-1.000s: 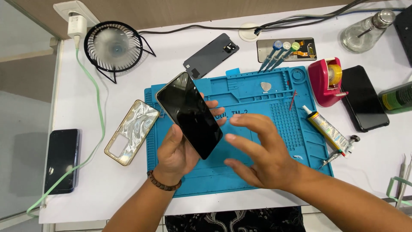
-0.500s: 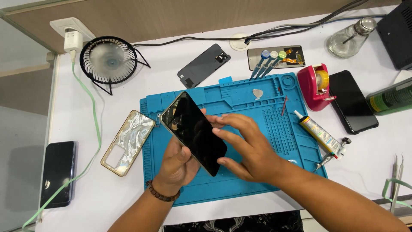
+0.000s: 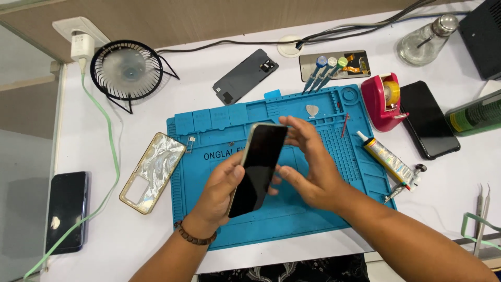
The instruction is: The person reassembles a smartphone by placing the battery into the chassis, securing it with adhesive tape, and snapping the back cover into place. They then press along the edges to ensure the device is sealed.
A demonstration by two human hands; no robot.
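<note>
Black phone (image 3: 258, 169), blue mat (image 3: 318, 209), pink tape dispenser (image 3: 380, 103) (marbled case (image 3: 152, 171)).

We hold a smartphone (image 3: 258, 169) above the blue work mat (image 3: 292, 219), its dark glass screen facing up and switched off. It is a slim slab with rounded corners and a pale, light-coloured frame showing along its left edge. It stands tilted, the top end leaning away from us and a little to the right, the lower end nearer to us. It hangs clear of the mat, not touching it.
</note>
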